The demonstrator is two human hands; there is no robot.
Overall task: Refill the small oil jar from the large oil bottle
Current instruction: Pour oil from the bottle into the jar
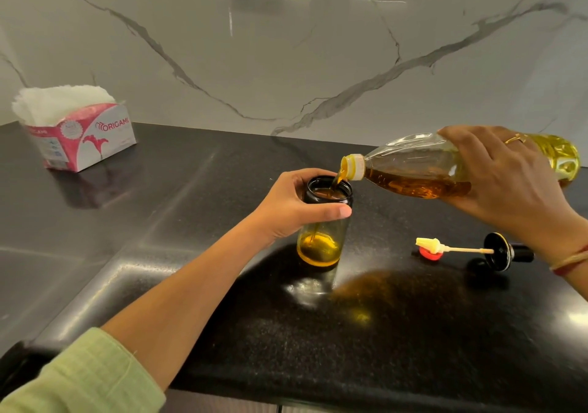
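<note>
Head view, one frame.

- Small oil jar: dark amber glass, upright on the black counter, mouth open. Oil sits only in the bottom part, so the jar reads as well short of full.
- Left hand: wrapped round the jar's upper wall just under the rim, thumb across the near side, fingers curled behind. A firm steadying hold.
- Large oil bottle: held clear of the counter, long axis close to level, base out to the right, yellow neck pointing left and slightly down.
- Right hand: clasps the bottle body from above, fingers spread over the top, palm side underneath. I can't see the thumb.
- Key relation: the neck hangs just above the jar's right rim, apart from it. A thin oil stream drops from it inside the opening.
- Brush-tipped jar lid and red bottle cap lie on the counter under the right wrist. The tissue box is far left.

Judgement: pour under way, much left to add. I'd hold the neck over the opening and watch the level. To stop the pour, the right hand lifts the neck end.
</note>
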